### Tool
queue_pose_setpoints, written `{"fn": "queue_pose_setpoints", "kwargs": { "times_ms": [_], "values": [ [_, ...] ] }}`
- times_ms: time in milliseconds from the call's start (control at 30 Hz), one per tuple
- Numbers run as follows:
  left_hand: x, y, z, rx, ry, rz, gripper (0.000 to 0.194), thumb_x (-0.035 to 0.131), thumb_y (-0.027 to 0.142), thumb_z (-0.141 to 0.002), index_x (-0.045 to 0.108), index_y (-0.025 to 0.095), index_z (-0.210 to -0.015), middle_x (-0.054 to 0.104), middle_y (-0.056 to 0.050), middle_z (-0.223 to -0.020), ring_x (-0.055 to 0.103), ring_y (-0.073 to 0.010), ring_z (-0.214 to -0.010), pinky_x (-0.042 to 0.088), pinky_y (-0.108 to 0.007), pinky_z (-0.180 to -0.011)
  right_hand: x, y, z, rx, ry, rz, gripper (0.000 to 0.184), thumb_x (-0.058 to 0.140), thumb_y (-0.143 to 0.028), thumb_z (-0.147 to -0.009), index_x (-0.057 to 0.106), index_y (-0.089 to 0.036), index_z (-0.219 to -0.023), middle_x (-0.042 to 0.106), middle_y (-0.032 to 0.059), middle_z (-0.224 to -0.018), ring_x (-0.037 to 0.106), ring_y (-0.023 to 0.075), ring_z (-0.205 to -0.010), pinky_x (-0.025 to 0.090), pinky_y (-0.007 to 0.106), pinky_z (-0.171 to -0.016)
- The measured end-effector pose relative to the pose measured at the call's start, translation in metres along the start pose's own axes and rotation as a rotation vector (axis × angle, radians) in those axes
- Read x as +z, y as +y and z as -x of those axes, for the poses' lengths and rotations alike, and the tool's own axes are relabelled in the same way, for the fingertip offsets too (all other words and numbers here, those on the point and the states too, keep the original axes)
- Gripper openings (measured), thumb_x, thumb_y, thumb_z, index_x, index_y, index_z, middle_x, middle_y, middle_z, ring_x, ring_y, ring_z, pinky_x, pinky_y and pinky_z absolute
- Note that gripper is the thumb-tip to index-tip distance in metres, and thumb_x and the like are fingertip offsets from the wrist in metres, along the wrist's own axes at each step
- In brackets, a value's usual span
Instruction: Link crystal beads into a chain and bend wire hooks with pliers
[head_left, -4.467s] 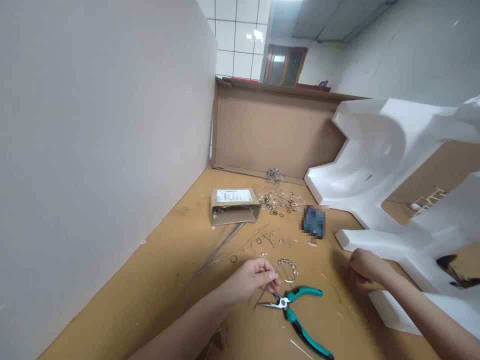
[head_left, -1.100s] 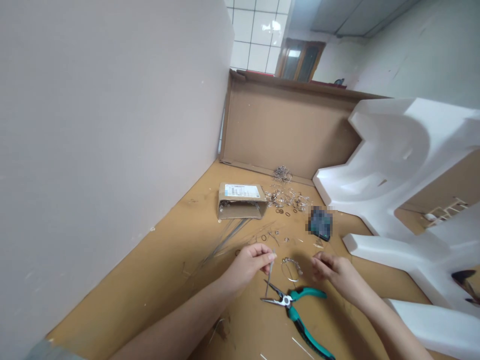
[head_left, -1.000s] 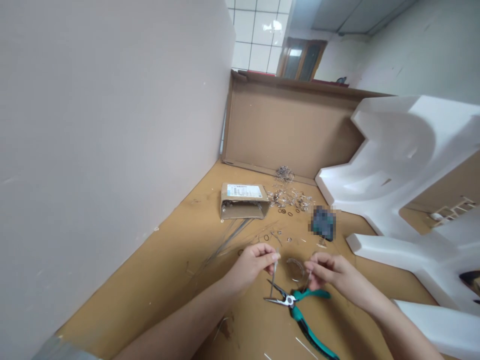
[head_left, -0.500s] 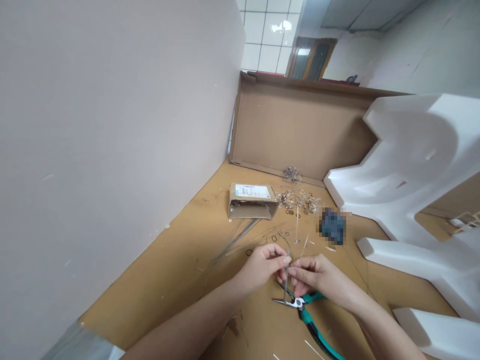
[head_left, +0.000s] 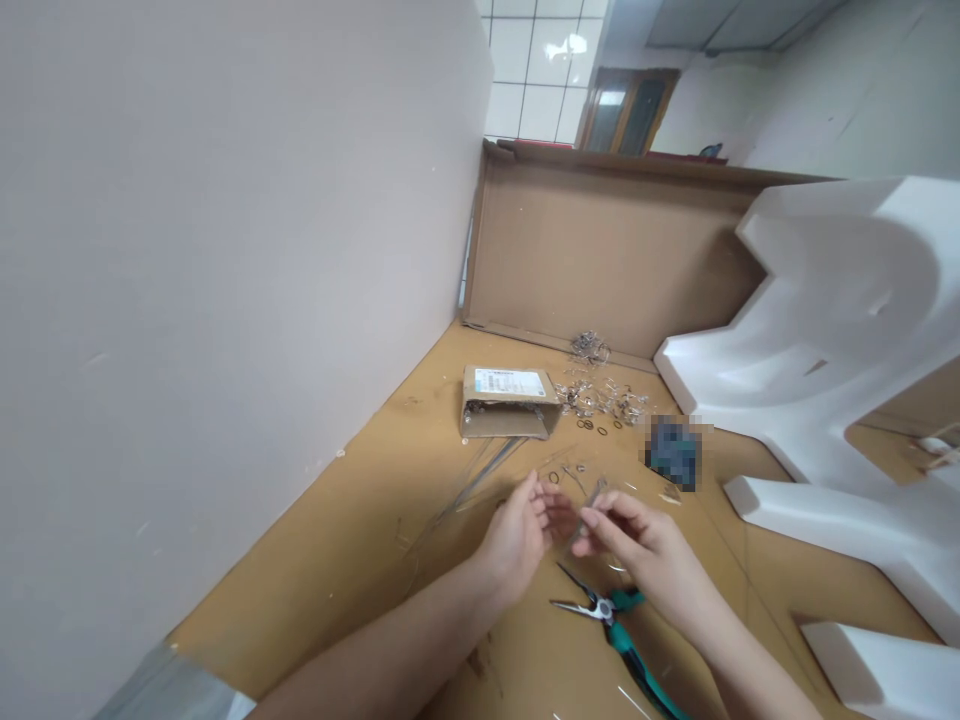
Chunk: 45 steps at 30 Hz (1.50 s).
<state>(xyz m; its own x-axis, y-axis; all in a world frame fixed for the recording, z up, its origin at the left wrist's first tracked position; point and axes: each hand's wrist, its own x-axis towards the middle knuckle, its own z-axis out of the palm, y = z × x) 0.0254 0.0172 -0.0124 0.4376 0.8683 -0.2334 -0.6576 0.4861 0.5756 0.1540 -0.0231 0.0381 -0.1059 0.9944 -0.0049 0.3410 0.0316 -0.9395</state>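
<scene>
Between the thumb and fingers of my right hand [head_left: 641, 545], a thin grey metal wire [head_left: 596, 490] is pinched. It slants upward, and its lower end is blurred. My left hand [head_left: 525, 530] is open just to the left, fingers spread and palm turned toward the wire; I see nothing held in it. Below the hands lie needle-nose pliers [head_left: 604, 608] with green and black handles, their jaws apart. Small rings [head_left: 554, 478] and bits of wire are scattered on the brown surface beyond my fingers.
An open small cardboard box [head_left: 510, 385] with a white label lies behind, with long wires [head_left: 491, 462] before it. Heaps of small metal pieces [head_left: 600, 398] are beside it. White foam [head_left: 817, 320] stands along the right, and a pixelated dark object [head_left: 673, 455] nearby.
My left hand has let go and drawn back left, its fingers opening. My right hand has shifted slightly right and now holds the wire alone, tilted. The pliers lie still.
</scene>
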Motion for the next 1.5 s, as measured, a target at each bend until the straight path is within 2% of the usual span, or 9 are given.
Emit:
{"fn": "queue_pose_setpoints", "kwargs": {
  "times_ms": [133,300,433,600,800,967,1100,1367,1500],
  "values": [
    [-0.001,0.000,-0.003,-0.196,-0.022,0.240,0.037,0.038,0.047,-0.084,0.051,0.013,-0.077,0.056,-0.006,-0.074,0.056,-0.0148,-0.067,0.040,-0.026,-0.063,0.010,0.005,-0.001,-0.121,0.092,0.129,0.025,0.052,-0.042,-0.079,0.053,-0.020,-0.068,0.060,0.0013,-0.065,0.058,0.0162,-0.065,0.045,0.026,-0.065],
    [-0.002,0.002,-0.002,-0.219,-0.003,0.253,0.036,0.039,0.048,-0.082,0.051,0.014,-0.078,0.056,-0.004,-0.075,0.053,-0.0123,-0.059,0.030,-0.020,-0.045,0.025,0.014,0.000,-0.147,-0.011,0.162,0.024,0.048,-0.038,-0.082,0.057,-0.019,-0.070,0.063,0.0030,-0.068,0.058,0.0166,-0.067,0.046,0.026,-0.067],
    [-0.003,0.000,0.000,-0.200,0.029,0.209,0.037,0.040,0.048,-0.081,0.053,0.014,-0.077,0.056,-0.004,-0.077,0.052,-0.0108,-0.058,0.031,-0.020,-0.046,0.028,0.014,0.000,-0.181,-0.022,0.226,0.027,0.047,-0.038,-0.083,0.058,-0.020,-0.066,0.062,0.0032,-0.066,0.057,0.0164,-0.063,0.045,0.026,-0.063],
    [-0.002,-0.002,0.001,-0.010,-0.079,-0.145,0.033,0.049,0.045,-0.078,0.059,0.014,-0.081,0.056,-0.003,-0.073,0.050,-0.0116,-0.061,0.038,-0.023,-0.056,0.017,0.008,0.001,-0.081,0.040,0.125,0.031,0.049,-0.045,-0.080,0.059,-0.019,-0.066,0.057,0.0011,-0.060,0.052,0.0144,-0.056,0.042,0.024,-0.054],
    [0.002,0.004,0.013,0.165,-0.399,-0.851,0.041,0.036,0.050,-0.083,0.056,0.015,-0.073,0.053,-0.002,-0.065,0.050,-0.0127,-0.061,0.040,-0.025,-0.064,-0.009,0.004,0.004,-0.060,0.128,0.085,0.032,0.055,-0.046,-0.076,0.056,-0.019,-0.058,0.051,-0.0007,-0.056,0.047,0.0130,-0.054,0.039,0.024,-0.053],
    [-0.001,0.003,0.020,0.143,-0.459,-1.076,0.033,0.031,0.042,-0.087,0.052,0.017,-0.078,0.046,0.002,-0.062,0.045,-0.0103,-0.054,0.036,-0.021,-0.053,-0.018,0.015,0.006,0.099,-0.014,-0.041,0.030,0.056,-0.045,-0.075,0.059,-0.017,-0.069,0.045,-0.0042,-0.052,0.040,0.0090,-0.047,0.034,0.022,-0.045],
    [-0.003,0.003,0.020,0.244,-0.480,-1.269,0.029,0.030,0.033,-0.088,0.050,0.017,-0.075,0.045,0.004,-0.060,0.042,-0.0091,-0.054,0.033,-0.020,-0.053,-0.017,0.019,0.006,0.145,0.061,-0.131,0.034,0.060,-0.046,-0.072,0.061,-0.016,-0.088,0.050,-0.0035,-0.059,0.043,0.0091,-0.048,0.037,0.023,-0.046],
    [-0.003,0.009,0.020,0.208,-0.533,-1.376,0.029,0.030,0.027,-0.088,0.055,0.016,-0.079,0.055,0.002,-0.063,0.050,-0.0100,-0.058,0.038,-0.020,-0.058,-0.023,0.009,0.010,0.172,0.099,-0.135,0.034,0.062,-0.048,-0.069,0.065,-0.015,-0.069,0.048,-0.0030,-0.052,0.043,0.0099,-0.049,0.036,0.023,-0.048],
    [0.002,0.007,0.019,0.243,-0.584,-1.118,0.026,0.040,0.033,-0.085,0.058,0.015,-0.085,0.063,-0.005,-0.088,0.056,-0.0159,-0.085,0.040,-0.027,-0.079,-0.024,0.010,0.012,0.137,0.002,-0.140,0.036,0.060,-0.048,-0.072,0.059,-0.015,-0.058,0.044,-0.0045,-0.048,0.041,0.0090,-0.046,0.033,0.023,-0.048]
  ]
}}
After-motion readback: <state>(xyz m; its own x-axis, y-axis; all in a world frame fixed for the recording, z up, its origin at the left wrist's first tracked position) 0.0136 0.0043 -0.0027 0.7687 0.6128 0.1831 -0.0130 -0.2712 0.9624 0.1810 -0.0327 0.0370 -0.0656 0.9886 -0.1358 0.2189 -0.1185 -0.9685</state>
